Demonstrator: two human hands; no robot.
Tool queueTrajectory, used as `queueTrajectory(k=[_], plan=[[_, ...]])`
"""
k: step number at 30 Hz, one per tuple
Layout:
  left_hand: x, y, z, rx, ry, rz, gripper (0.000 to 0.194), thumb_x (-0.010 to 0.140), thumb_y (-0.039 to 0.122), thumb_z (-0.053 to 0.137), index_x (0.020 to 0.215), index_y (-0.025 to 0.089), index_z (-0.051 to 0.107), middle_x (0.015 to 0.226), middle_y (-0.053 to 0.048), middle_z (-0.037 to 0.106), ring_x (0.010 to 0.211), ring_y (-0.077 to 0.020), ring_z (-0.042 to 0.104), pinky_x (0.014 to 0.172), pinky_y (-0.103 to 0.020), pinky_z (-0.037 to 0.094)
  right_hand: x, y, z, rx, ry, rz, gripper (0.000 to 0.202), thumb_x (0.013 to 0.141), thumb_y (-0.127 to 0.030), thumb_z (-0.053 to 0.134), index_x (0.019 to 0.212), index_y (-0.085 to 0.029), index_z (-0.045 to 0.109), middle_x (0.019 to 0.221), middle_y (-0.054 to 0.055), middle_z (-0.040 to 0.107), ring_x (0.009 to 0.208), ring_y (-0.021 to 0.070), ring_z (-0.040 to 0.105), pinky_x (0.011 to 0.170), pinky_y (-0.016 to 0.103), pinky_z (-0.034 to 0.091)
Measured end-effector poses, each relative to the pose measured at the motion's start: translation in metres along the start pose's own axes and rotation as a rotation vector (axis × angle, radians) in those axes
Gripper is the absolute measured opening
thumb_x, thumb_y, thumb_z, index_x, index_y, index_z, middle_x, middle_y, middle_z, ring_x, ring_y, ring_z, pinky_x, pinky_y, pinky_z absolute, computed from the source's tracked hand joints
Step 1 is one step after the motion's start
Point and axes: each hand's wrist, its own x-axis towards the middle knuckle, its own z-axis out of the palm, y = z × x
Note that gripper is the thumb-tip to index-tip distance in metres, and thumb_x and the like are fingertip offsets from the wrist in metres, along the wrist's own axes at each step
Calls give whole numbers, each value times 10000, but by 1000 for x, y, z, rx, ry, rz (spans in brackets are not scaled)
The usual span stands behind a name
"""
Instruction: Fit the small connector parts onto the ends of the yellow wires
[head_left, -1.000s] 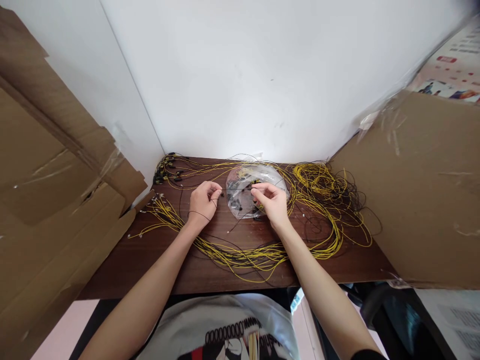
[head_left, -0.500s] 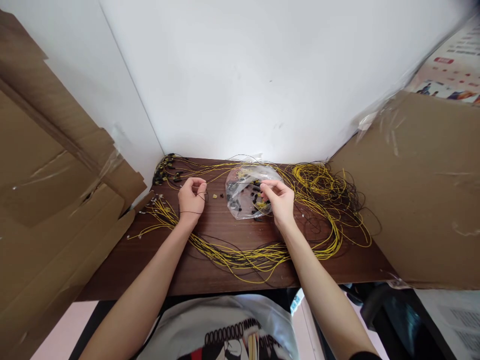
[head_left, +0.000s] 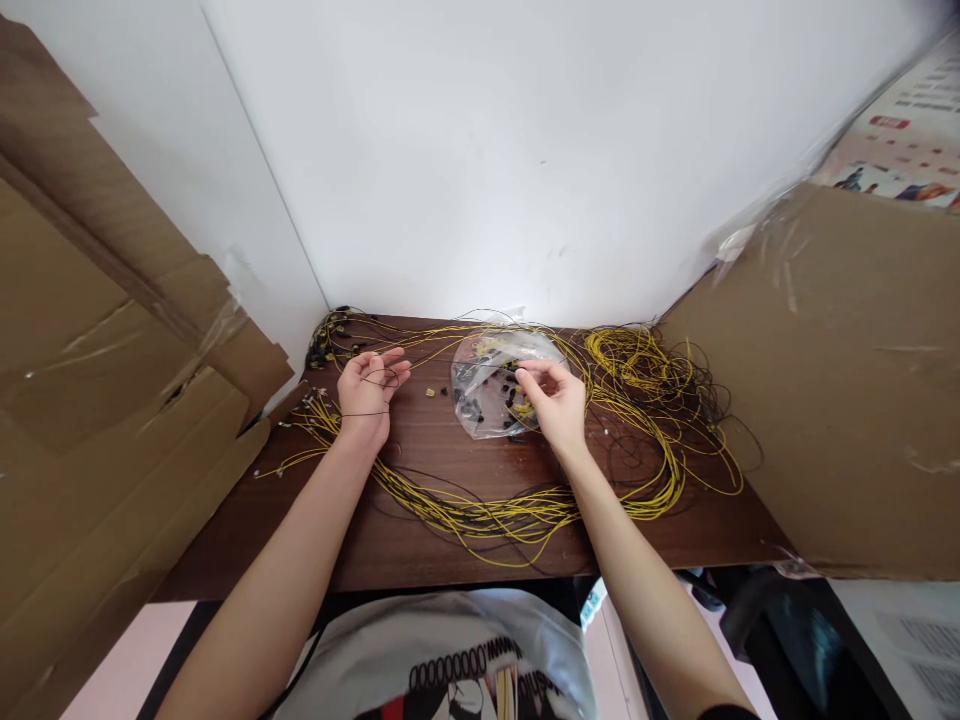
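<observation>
A thin black wire (head_left: pixel 457 363) stretches between my two hands above the table. My right hand (head_left: pixel 556 400) is closed in a pinch on this wire, over the right part of a clear plastic bag (head_left: pixel 472 415) holding small black and yellow pieces. At the left, my left hand (head_left: pixel 365 400) has its fingers spread, with black wire running across the fingers and around the heel of the hand. A small yellow piece (head_left: pixel 430 393) and a small black piece (head_left: pixel 444 391) lie on the table between my left hand and the bag.
A bundle of yellow and black wires (head_left: pixel 480 515) curves across the brown table (head_left: pixel 420 445). Looser coils (head_left: pixel 626 360) pile at the back right, and dark connectors (head_left: pixel 324 345) cluster at the back left. Cardboard (head_left: pixel 840 400) flanks the right side, cardboard (head_left: pixel 112 400) the left.
My left hand has shifted slightly left and its fingers have gone from curled together to spread. The right hand stays nearly in place, still pinching.
</observation>
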Motion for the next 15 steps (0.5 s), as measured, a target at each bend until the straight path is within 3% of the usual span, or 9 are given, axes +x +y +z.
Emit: queueTrajectory(k=[8,15], plan=[[2,5,-3,-140,81,-109,187,777,41,430,660,172,365,670,-15,670,593,-147,659,728,-362,542,-1,-2,1,-18,2,-49,183,753,-335,649,843,-179,678,732,30,648,640,157,581,600,272,465],[6,6,-5,-214,172,-114,168,792,53,450,680,171,413,567,23,615,448,-89,550,621,-295,539,-1,-5,2,62,-4,8,180,726,-325,667,826,-175,679,684,20,634,616,155,569,577,269,453]])
